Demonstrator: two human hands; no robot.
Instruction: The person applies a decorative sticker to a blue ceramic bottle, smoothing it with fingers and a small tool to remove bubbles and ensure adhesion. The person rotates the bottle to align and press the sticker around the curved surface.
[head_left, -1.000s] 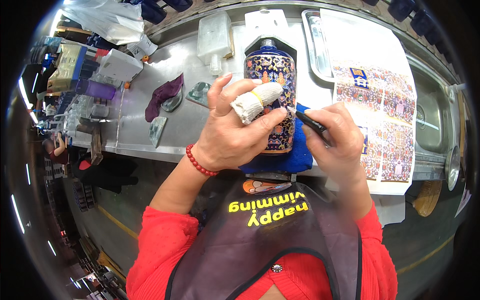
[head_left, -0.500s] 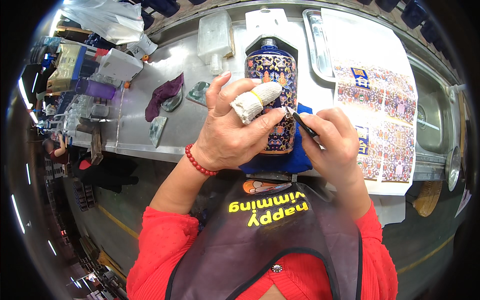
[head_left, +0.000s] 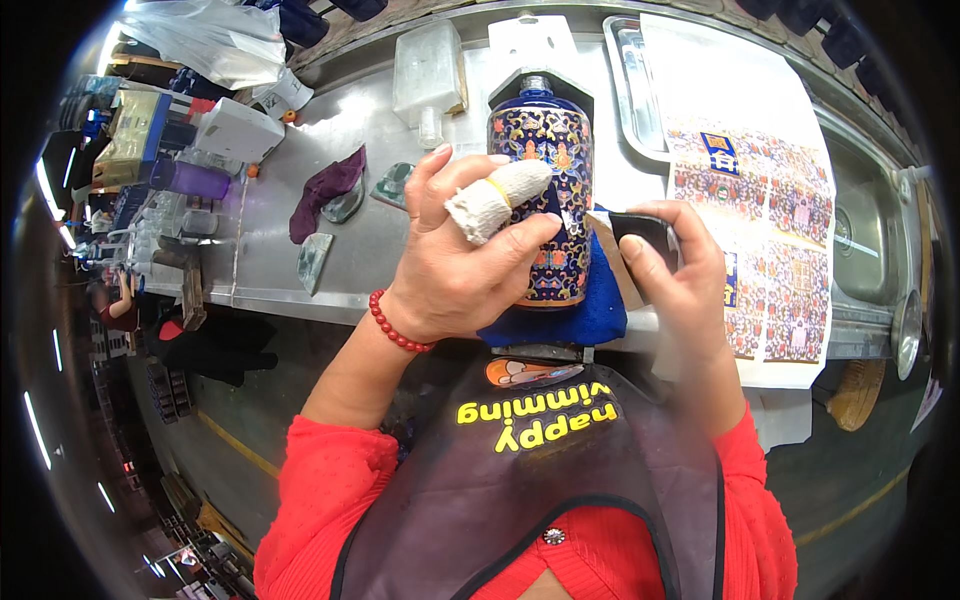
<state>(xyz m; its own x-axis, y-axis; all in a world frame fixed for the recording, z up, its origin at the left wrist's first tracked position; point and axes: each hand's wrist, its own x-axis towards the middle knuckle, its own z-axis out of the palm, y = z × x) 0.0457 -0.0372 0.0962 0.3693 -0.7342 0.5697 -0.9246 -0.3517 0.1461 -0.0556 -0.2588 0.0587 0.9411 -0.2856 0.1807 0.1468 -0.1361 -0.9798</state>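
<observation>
The person works at a metal bench (head_left: 265,215), and in front of them is the decorated bottle (head_left: 540,130), dark blue with many small coloured ornaments. Its neck points away from the person, toward a white stand (head_left: 532,45), and its lower end is over a blue cloth (head_left: 611,312).

The left hand (head_left: 455,262) is laid on the bottle from its left side. Its fingers are spread and not closed around it; the thumb tip rests on the patterned surface. One finger wears a white wrapping (head_left: 505,198) with a yellow band, and on the wrist is a red bead bracelet (head_left: 383,322).

The right hand (head_left: 688,275) is closed — it pinches a flat tool (head_left: 627,270), brownish on its face and dark at the upper part, between thumb and fingers. This tool is just beside the right edge of the bottle; whether it touches there, I cannot tell.

Near the right hand lies a large printed sheet (head_left: 797,205) with similar patterns, partly over a metal tray (head_left: 630,60), and beyond it is a sink (head_left: 862,235). On the left side of the bench I see a purple cloth (head_left: 322,200), a green flat piece (head_left: 315,265) and — farther back — a clear container (head_left: 425,75).
</observation>
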